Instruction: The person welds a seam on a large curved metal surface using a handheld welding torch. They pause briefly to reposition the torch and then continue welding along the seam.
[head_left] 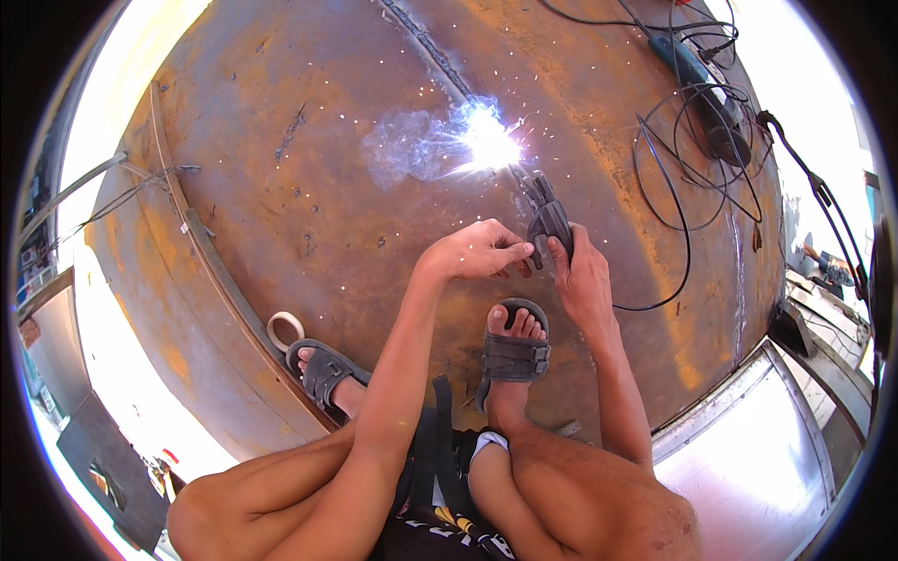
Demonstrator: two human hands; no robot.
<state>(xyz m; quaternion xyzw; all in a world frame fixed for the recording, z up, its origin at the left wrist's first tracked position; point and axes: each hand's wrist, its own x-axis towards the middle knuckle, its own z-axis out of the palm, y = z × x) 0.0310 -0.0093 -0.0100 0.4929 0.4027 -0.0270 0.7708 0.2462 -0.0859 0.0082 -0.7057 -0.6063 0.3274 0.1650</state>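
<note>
Electrode holder (pixel 548 220), black and upward-pointing, is lying just off the centre of my view, toward two o'clock. My right hand (pixel 582 271) is grasping it, the thumb resting along its near end. My left hand (pixel 482 251) is curling beside it, thumb and fingertips coming up to its left edge; I cannot tell whether they are gripping it. Ahead of the holder's head, a white-blue glow (pixel 488 138) is blazing near twelve o'clock, hiding the tip of the work, while smoke (pixel 402 145) is drifting toward eleven and sparks are scattering. A dark seam (pixel 426 47) is running on from the glow toward twelve across the rusty steel plate (pixel 355 215).

My left sandal (pixel 329 372), between seven and eight, and my right sandal (pixel 514 353), between four and five, are holding my bare feet. A pale ring-shaped roll (pixel 285 329) is sitting near half past eight, touching or just beside the left sandal. Farther out at two, a black cable (pixel 687 243) is looping around a teal-and-black power tool (pixel 697 75).
</note>
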